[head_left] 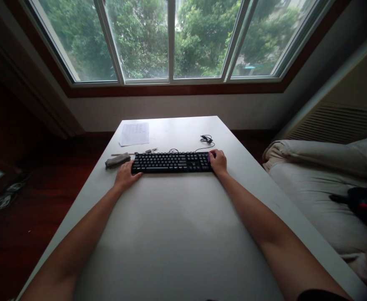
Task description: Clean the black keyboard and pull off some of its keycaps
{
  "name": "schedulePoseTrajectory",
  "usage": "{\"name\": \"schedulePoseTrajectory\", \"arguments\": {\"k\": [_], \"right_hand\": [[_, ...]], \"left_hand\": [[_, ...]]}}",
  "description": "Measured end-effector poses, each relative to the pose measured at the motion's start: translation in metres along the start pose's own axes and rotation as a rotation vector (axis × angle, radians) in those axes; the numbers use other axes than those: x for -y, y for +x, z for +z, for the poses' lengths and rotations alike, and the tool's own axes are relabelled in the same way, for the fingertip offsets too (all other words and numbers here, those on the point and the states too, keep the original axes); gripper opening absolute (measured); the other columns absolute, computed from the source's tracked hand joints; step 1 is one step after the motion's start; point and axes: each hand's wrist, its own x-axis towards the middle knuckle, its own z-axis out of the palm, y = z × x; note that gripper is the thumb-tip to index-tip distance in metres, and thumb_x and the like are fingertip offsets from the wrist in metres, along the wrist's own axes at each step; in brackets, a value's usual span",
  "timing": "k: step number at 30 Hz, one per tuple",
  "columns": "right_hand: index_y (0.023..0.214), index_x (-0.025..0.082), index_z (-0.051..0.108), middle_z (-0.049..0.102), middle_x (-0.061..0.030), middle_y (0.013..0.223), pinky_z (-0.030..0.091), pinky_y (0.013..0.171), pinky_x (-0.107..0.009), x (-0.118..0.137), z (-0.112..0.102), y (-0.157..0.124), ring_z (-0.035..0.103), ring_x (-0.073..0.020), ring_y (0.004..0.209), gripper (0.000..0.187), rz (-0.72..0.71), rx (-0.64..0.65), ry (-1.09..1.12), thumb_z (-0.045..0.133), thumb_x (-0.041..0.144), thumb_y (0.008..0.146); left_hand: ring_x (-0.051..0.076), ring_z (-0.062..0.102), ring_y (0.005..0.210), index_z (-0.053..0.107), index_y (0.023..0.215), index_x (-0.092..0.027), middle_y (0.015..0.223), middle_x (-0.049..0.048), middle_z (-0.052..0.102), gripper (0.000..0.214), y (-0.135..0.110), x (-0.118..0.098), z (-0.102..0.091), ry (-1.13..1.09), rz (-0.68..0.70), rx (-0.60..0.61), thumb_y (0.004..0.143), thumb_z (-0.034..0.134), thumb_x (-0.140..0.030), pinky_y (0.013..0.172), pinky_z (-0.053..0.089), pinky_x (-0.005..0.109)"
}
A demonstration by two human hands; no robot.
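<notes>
A black keyboard (171, 162) lies across the far middle of a white table (177, 234). My left hand (125, 175) grips the keyboard's left end, fingers curled round the edge. At the right end my right hand (218, 161) is closed on the keyboard's edge, with a small purple thing (209, 157) showing at its fingertips. Both arms stretch forward over the table.
A grey folded cloth (117, 160) lies left of the keyboard. Behind it are a sheet of paper (134, 133), small tools (150, 150) and a coiled black cable (206, 139). A bed with light bedding (315, 188) stands right of the table. Windows (171, 39) face me.
</notes>
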Motion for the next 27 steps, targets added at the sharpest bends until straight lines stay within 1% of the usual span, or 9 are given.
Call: {"name": "schedulePoseTrajectory", "arguments": {"k": [4, 8, 10, 12, 14, 17, 19, 21, 27], "right_hand": [[0.097, 0.020, 0.069, 0.066, -0.0120, 0.098, 0.048, 0.085, -0.039, -0.003, -0.002, 0.004, 0.060, -0.0263, 0.091, 0.031, -0.016, 0.008, -0.020, 0.048, 0.043, 0.093], [0.099, 0.024, 0.071, 0.072, -0.0079, 0.092, 0.047, 0.078, -0.035, -0.006, -0.010, 0.010, 0.062, -0.0251, 0.084, 0.027, 0.072, 0.074, -0.065, 0.055, 0.043, 0.091], [0.101, 0.025, 0.071, 0.073, -0.0070, 0.092, 0.046, 0.076, -0.035, -0.002, -0.013, 0.015, 0.063, -0.0251, 0.083, 0.026, 0.101, 0.060, -0.078, 0.056, 0.043, 0.092], [0.103, 0.025, 0.070, 0.073, -0.0071, 0.093, 0.046, 0.076, -0.035, 0.006, -0.011, 0.019, 0.064, -0.0252, 0.083, 0.027, 0.063, 0.035, -0.086, 0.055, 0.044, 0.093], [0.104, 0.024, 0.070, 0.073, -0.0072, 0.094, 0.046, 0.077, -0.036, 0.018, -0.006, 0.021, 0.064, -0.0250, 0.084, 0.027, -0.033, 0.057, -0.096, 0.055, 0.044, 0.094], [0.100, 0.023, 0.070, 0.072, -0.0075, 0.098, 0.046, 0.080, -0.035, 0.035, 0.004, 0.022, 0.063, -0.0245, 0.088, 0.022, -0.194, 0.185, -0.142, 0.057, 0.041, 0.094], [0.098, 0.023, 0.069, 0.071, -0.0080, 0.101, 0.046, 0.079, -0.034, 0.041, 0.009, 0.021, 0.063, -0.0241, 0.089, 0.019, -0.250, 0.263, -0.197, 0.058, 0.038, 0.093], [0.097, 0.023, 0.069, 0.070, -0.0084, 0.101, 0.045, 0.077, -0.034, 0.041, 0.010, 0.021, 0.062, -0.0238, 0.089, 0.016, -0.268, 0.291, -0.245, 0.058, 0.036, 0.093], [0.097, 0.023, 0.068, 0.071, -0.0084, 0.098, 0.044, 0.073, -0.034, 0.024, 0.003, 0.023, 0.062, -0.0243, 0.086, 0.017, -0.240, 0.263, -0.291, 0.057, 0.036, 0.094]], "left_hand": [[0.035, 0.052, 0.126, 0.045, 0.147, -0.019, 0.138, 0.0151, 0.057, 0.080, 0.000, 0.000, -0.001, -0.031, -0.001, 0.004, 0.082, 0.066, -0.060, 0.111, 0.039, 0.049], [0.034, 0.051, 0.127, 0.039, 0.153, -0.022, 0.139, 0.0140, 0.056, 0.082, -0.002, -0.001, 0.000, -0.020, 0.013, -0.012, 0.084, 0.064, -0.058, 0.112, 0.039, 0.050], [0.034, 0.050, 0.129, 0.041, 0.152, -0.022, 0.140, 0.0136, 0.055, 0.078, -0.003, -0.002, 0.001, -0.006, 0.028, -0.014, 0.086, 0.063, -0.057, 0.113, 0.037, 0.050], [0.034, 0.049, 0.130, 0.044, 0.150, -0.023, 0.141, 0.0135, 0.054, 0.075, -0.003, -0.002, 0.001, -0.002, 0.031, -0.007, 0.086, 0.062, -0.056, 0.114, 0.037, 0.050], [0.034, 0.048, 0.130, 0.044, 0.150, -0.023, 0.141, 0.0137, 0.054, 0.074, -0.003, -0.003, 0.001, -0.004, 0.023, 0.004, 0.086, 0.062, -0.056, 0.114, 0.037, 0.050], [0.034, 0.048, 0.130, 0.044, 0.151, -0.023, 0.141, 0.0134, 0.054, 0.074, -0.003, -0.003, 0.000, -0.001, 0.014, 0.008, 0.086, 0.062, -0.055, 0.113, 0.037, 0.050], [0.034, 0.048, 0.131, 0.044, 0.151, -0.024, 0.142, 0.0130, 0.054, 0.073, -0.004, -0.003, 0.000, -0.002, 0.016, 0.004, 0.087, 0.061, -0.055, 0.113, 0.037, 0.050], [0.034, 0.049, 0.130, 0.045, 0.150, -0.023, 0.141, 0.0131, 0.054, 0.072, -0.004, -0.003, 0.000, -0.011, 0.024, -0.001, 0.087, 0.061, -0.055, 0.114, 0.037, 0.050], [0.034, 0.049, 0.130, 0.046, 0.150, -0.024, 0.140, 0.0127, 0.055, 0.071, -0.005, -0.002, 0.000, -0.015, 0.034, 0.001, 0.088, 0.060, -0.055, 0.114, 0.036, 0.050]]}}
